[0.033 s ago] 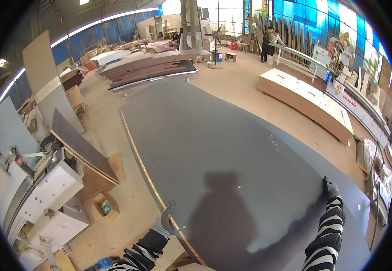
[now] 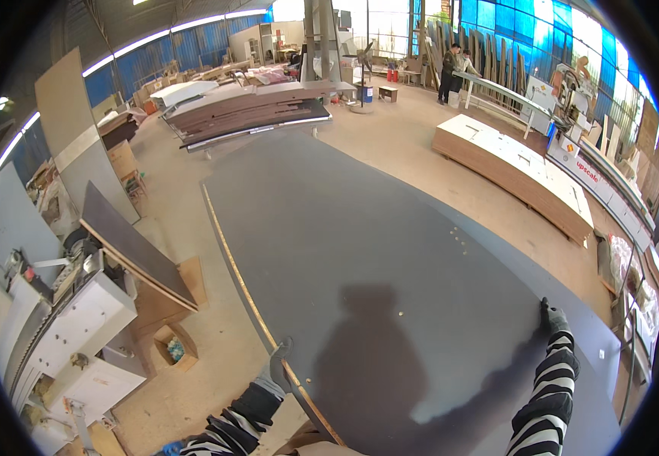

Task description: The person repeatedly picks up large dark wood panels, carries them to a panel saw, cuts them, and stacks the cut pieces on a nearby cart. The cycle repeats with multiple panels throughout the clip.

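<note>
A large dark grey board lies in front of me, with small pale specks and a narrow light strip along its left edge. My left hand, in a grey glove, grips that left edge near the bottom, fingers curled over it. At the right, my right hand, gloved too, holds the board's right edge, which lies over a lighter blue-grey sheet. A dark shadow falls across the board's near part.
Left: a white machine, leaning panels and a cardboard box on the floor. Ahead: stacked boards and a pillar. Right: a pale-topped board stack, a long machine and two people at a white bench.
</note>
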The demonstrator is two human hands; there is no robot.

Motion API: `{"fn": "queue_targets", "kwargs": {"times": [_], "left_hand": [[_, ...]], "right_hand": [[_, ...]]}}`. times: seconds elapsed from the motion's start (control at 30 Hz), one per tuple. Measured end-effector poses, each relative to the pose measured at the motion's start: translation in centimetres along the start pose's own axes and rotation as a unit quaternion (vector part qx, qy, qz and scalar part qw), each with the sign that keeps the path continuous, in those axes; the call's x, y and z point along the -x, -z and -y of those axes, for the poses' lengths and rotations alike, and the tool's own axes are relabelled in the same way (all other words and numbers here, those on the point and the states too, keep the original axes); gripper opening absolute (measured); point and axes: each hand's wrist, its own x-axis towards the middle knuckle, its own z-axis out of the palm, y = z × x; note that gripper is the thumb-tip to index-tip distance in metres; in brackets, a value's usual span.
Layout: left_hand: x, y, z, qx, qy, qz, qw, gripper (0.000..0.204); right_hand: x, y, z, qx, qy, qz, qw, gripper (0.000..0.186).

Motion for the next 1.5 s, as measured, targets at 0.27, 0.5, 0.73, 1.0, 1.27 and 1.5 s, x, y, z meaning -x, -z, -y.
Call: {"fn": "queue_targets", "kwargs": {"times": [0.27, 0.5, 0.73, 1.0, 1.27, 1.5], "left_hand": [[-9.6, -4.0, -6.5, -0.038, 0.018, -0.027, 0.999, 0.036], [-17.2, -3.4, -7.5, -0.104, 0.005, -0.014, 0.994, 0.049], [-18.7, -8.1, -3.0, -0.262, 0.001, -0.174, 0.949, 0.056], [-24.1, -6.2, -5.3, -0.266, 0.164, -0.168, 0.935, 0.053], [-26.4, -3.6, -10.9, -0.223, 0.266, -0.25, 0.904, 0.051], [-29.1, -5.0, -9.7, -0.353, 0.282, -0.215, 0.866, 0.052]], "right_hand": [[-8.9, -2.6, 9.9, 0.001, -0.015, -0.015, 1.0, 0.075], [-17.3, -5.2, 17.9, -0.048, 0.22, -0.039, 0.974, 0.067], [-20.2, -5.1, 28.2, -0.013, 0.097, 0.048, 0.994, 0.069], [-21.7, -3.0, 32.4, -0.014, 0.089, 0.099, 0.991, 0.068], [-21.5, -12.6, 35.4, 0.012, 0.105, -0.04, 0.994, 0.077], [-24.2, -14.2, 35.3, -0.035, 0.098, -0.021, 0.994, 0.084]]}}
